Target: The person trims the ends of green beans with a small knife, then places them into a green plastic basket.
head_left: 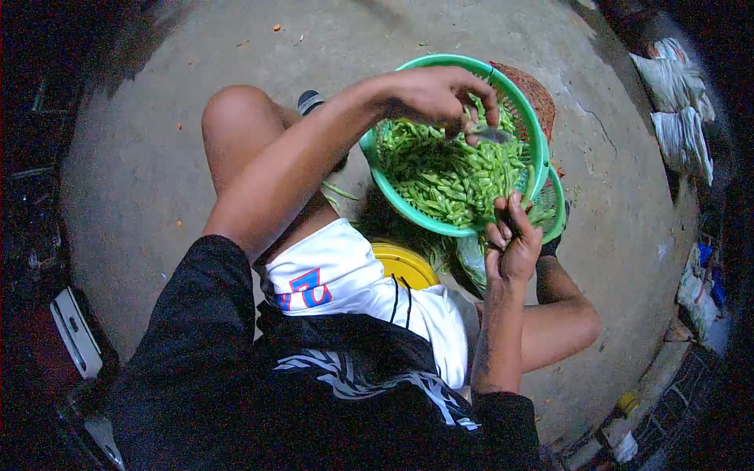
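My left hand (444, 98) is above a green plastic colander (404, 206), its fingers wrapped round a small knife (493, 135). The blade is slightly blurred and points right. My right hand (517, 242), near the colander's lower right rim, pinches a few long green beans (529, 182) that stick up from the fingers. Inside the colander lies a heap of cut green bean pieces (452, 184). The blade is apart from the beans in my right hand. The knife's handle is mostly hidden in my left hand.
A second green basket (559, 206) shows under the colander's right side. Behind it lies a red mesh sack (534, 98). A yellow round lid or bucket (408, 263) and a clear plastic bag (471, 263) are near my legs. White sacks (682, 141) line the right edge.
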Demonstrator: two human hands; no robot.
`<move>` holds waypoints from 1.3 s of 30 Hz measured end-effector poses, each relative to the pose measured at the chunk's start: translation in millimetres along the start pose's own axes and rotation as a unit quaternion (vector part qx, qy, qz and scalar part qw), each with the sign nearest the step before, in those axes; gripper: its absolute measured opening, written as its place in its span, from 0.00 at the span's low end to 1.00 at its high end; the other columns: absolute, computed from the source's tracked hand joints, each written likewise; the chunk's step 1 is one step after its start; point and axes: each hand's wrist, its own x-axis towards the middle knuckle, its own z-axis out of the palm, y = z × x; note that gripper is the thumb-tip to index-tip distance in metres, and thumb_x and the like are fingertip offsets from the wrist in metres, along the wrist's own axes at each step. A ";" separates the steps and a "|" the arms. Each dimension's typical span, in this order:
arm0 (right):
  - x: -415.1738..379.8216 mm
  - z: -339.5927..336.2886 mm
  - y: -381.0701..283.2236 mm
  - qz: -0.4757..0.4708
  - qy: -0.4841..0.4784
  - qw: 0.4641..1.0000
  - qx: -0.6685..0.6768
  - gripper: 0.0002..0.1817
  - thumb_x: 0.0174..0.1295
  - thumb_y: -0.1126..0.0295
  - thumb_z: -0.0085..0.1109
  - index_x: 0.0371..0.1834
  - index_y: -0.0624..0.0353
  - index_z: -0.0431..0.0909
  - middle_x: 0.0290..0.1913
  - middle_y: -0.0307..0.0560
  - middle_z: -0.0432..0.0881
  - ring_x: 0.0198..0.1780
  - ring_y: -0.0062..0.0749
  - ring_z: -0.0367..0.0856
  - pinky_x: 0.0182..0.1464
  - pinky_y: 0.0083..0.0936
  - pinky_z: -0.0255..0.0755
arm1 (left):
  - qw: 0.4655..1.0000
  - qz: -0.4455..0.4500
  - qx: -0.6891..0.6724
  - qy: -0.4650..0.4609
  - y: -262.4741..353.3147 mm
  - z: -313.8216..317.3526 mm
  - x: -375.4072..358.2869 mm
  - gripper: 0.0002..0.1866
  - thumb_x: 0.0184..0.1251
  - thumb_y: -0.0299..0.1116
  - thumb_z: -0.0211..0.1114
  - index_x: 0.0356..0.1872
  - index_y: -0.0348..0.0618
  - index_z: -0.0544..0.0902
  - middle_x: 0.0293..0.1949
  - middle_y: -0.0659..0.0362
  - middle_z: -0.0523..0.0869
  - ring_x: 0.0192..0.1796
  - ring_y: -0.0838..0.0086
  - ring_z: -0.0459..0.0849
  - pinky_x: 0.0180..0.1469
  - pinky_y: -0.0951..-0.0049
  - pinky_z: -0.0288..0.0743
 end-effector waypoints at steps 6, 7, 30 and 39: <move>-1.4 6.9 0.6 0.004 -0.005 1.000 0.001 0.09 0.68 0.72 0.66 0.49 0.58 0.78 0.34 0.48 0.86 0.19 0.12 0.64 0.19 0.11 0.55 | 0.994 0.046 0.081 -0.057 6.1 30.8 2.5 0.21 0.62 0.20 0.66 0.58 0.40 0.80 0.43 0.57 0.88 0.45 0.73 0.89 0.49 0.70 0.80; -2.8 8.1 -0.2 0.001 -0.005 1.000 0.003 0.09 0.68 0.72 0.66 0.49 0.58 0.78 0.34 0.48 0.86 0.19 0.12 0.63 0.19 0.11 0.55 | 0.997 0.025 0.057 -0.039 3.8 23.4 1.5 0.21 0.61 0.20 0.66 0.57 0.40 0.81 0.44 0.57 0.87 0.44 0.73 0.88 0.49 0.71 0.80; 0.6 0.7 3.7 0.113 -0.061 0.988 0.087 0.07 0.72 0.72 0.60 0.50 0.57 0.76 0.34 0.39 0.81 0.20 0.10 0.62 0.19 0.09 0.56 | 0.998 0.009 0.057 -0.028 15.1 40.5 -2.8 0.22 0.61 0.23 0.70 0.57 0.40 0.80 0.40 0.60 0.87 0.44 0.75 0.85 0.49 0.72 0.78; 4.6 -1.3 2.5 0.141 -0.098 0.980 0.104 0.07 0.75 0.70 0.58 0.49 0.59 0.75 0.34 0.37 0.79 0.21 0.09 0.61 0.19 0.10 0.55 | 0.998 -0.042 0.054 0.002 17.7 15.7 -4.5 0.22 0.59 0.22 0.71 0.56 0.39 0.82 0.41 0.58 0.89 0.37 0.76 0.84 0.42 0.73 0.78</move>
